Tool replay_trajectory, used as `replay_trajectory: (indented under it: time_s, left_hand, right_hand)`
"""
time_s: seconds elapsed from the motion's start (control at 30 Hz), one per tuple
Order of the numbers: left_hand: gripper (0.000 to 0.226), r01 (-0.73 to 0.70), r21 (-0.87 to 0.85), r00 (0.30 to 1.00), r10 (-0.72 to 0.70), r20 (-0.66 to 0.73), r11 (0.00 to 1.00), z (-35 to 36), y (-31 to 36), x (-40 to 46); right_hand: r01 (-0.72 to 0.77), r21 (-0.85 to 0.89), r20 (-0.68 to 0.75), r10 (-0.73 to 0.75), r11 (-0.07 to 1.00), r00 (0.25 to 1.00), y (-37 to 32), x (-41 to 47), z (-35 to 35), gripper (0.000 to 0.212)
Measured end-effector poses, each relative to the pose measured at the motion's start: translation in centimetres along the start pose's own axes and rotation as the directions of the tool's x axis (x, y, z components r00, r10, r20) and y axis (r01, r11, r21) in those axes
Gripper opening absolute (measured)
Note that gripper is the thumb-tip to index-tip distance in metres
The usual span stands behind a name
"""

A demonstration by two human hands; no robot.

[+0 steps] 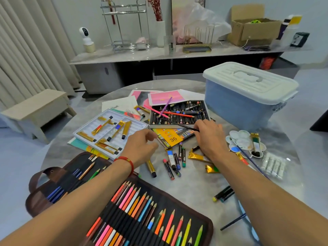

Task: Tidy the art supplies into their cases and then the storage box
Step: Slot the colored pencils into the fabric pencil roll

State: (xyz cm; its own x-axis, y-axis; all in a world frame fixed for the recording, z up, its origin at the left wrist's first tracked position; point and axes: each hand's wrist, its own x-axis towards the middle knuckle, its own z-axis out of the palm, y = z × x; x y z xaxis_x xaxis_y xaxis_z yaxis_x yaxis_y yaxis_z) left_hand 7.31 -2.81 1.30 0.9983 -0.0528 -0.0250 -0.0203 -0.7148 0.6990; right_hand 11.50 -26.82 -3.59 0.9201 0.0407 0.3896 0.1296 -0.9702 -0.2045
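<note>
1. Table (191,190): a round grey marbled top that carries all the art supplies.
2. Storage box (248,102): pale blue with a white lid closed on it, standing at the far right of the table, just beyond the crayon tray.
3. Pencil case (159,210): a brown roll lying open at the near edge, with coloured pencils in its loops; both forearms reach over it.
4. Paint tray (110,130): white and ribbed, left of centre, with several gold paint tubes lying loose in it at odd angles.
5. Crayon tray (179,112): a dark tray of oil pastels in the middle of the table, with pink, purple and orange pencils lying across it. Its yellow lid (173,137), marked 36, lies just in front.
6. Palette (245,142): a white flower-shaped dish at the right, with a paint tube on it and a long blue brush (248,158) lying across it.
7. Loose crayons (174,162) and gold tubes lie scattered between the two hands.
8. Right hand (209,137): fingers curled down, pinching a thin black brush (179,125) whose far part lies slanted across the crayon tray.
9. Left hand (142,144): hovers over the table near the yellow lid, fingers loosely curled, holding nothing; a red cord bracelet (126,161) circles its wrist.
</note>
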Motion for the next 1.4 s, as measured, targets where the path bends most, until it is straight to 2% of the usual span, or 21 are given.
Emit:
replay_trajectory:
  time_s: [0.07, 0.1, 0.17, 0.23, 0.33, 0.43, 0.53, 0.67, 0.77, 0.97, 1.2, 1.3, 1.4]
  left_hand:
    - [0.013, 0.106, -0.237, 0.994, -0.103, 0.025, 0.966, -0.1, 0.6, 0.2]
    - [0.013, 0.166, -0.38, 0.986, -0.149, 0.073, 0.91, 0.0, 1.1, 0.3]
    - [0.022, 0.281, -0.623, 0.959, -0.203, 0.196, 0.73, 0.3, 2.0, 0.1]
    - [0.024, 0.308, -0.711, 0.952, -0.205, 0.23, 0.633, 0.4, 2.0, 0.1]
    - [0.016, 0.299, -0.728, 0.949, -0.271, 0.159, 0.617, -0.5, 0.8, 1.1]
    - [0.012, 0.323, -0.799, 0.921, -0.361, 0.143, 0.507, -2.1, -0.2, 2.0]
    - [0.008, 0.338, -0.842, 0.907, -0.383, 0.173, 0.42, -2.9, -0.6, 2.4]
    - [0.009, 0.358, -0.862, 0.891, -0.408, 0.201, 0.358, -3.4, -1.5, 2.8]
    - [0.009, 0.358, -0.862, 0.894, -0.397, 0.207, 0.359, -3.8, -2.1, 2.7]
    - [0.01, 0.363, -0.868, 0.882, -0.427, 0.202, 0.339, -4.9, -3.2, 2.6]
    - [0.018, 0.341, -0.869, 0.885, -0.435, 0.168, 0.359, -5.6, -3.3, 1.2]
    - [0.019, 0.339, -0.874, 0.885, -0.434, 0.171, 0.348, -6.0, -3.4, 0.4]
    - [0.014, 0.387, -0.86, 0.874, -0.429, 0.228, 0.333, -6.4, -3.2, -0.4]
  right_hand:
    - [-0.022, 0.255, 0.056, 0.008, 0.967, 0.998, -1.4, -0.1, -0.2, 0.008]
    - [-0.049, 0.396, 0.1, 0.01, 0.917, 0.995, -2.7, -0.3, -0.4, 0.008]
    - [-0.069, 0.579, 0.167, -0.035, 0.812, 0.985, -5.3, -1.0, -0.3, 0.01]
    - [-0.025, 0.63, 0.174, -0.11, 0.776, 0.979, -7.7, -1.7, -0.3, 0.012]
    - [0.038, 0.633, 0.173, -0.19, 0.773, 0.966, -9.4, -1.3, -0.7, 0.013]
    - [-0.01, 0.522, 0.135, -0.07, 0.853, 0.988, -10.0, 1.7, -0.2, 0.028]
    - [-0.073, 0.159, 0.106, 0.057, 0.984, 0.993, -10.5, 6.4, 1.1, 0.037]
    - [-0.195, -0.057, 0.225, 0.203, 0.979, 0.953, -12.0, 10.4, 3.1, 0.061]
    - [-0.246, -0.202, 0.248, 0.293, 0.948, 0.923, -12.4, 10.2, 4.4, 0.052]
    - [-0.203, -0.266, 0.187, 0.257, 0.942, 0.948, -11.7, 9.1, 4.1, 0.032]
    - [0.067, -0.368, 0.193, 0.006, 0.927, 0.981, -10.5, 7.4, 3.5, 0.023]
    - [0.044, -0.335, 0.194, 0.024, 0.941, 0.981, -10.4, 6.6, 2.7, 0.022]
    - [-0.008, -0.217, 0.212, 0.055, 0.976, 0.976, -10.2, 5.7, 1.6, 0.019]
